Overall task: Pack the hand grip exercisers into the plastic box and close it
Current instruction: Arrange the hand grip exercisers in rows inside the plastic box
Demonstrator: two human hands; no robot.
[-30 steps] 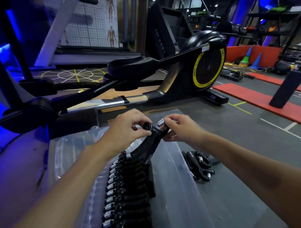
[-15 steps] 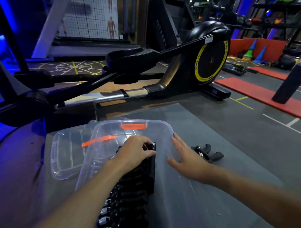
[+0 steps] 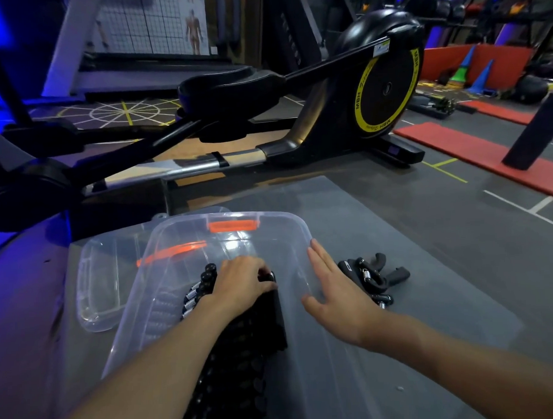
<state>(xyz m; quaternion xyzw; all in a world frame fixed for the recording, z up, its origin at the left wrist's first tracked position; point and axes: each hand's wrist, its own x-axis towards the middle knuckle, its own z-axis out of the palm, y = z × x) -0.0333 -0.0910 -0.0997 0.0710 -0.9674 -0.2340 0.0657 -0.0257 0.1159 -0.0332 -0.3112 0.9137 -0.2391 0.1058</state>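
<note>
Pressing my left hand [image 3: 240, 282], fingers curled on the end exerciser [image 3: 268, 277], into the packed row [image 3: 230, 367] inside the plastic box [image 3: 301, 227]. I'm resting my right hand [image 3: 334, 292] flat, fingers apart, beside loose exercisers [image 3: 373, 273]; lid [image 3: 96, 278] sitting left.

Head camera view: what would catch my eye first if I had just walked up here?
Probably the clear plastic box in the middle, with a long row of black hand grip exercisers packed inside, the left hand pressing on the row's far end. The right hand lies flat at the box's right wall, a few loose grips beyond it. Behind looms a black exercise machine with a yellow-ringed wheel.
</note>
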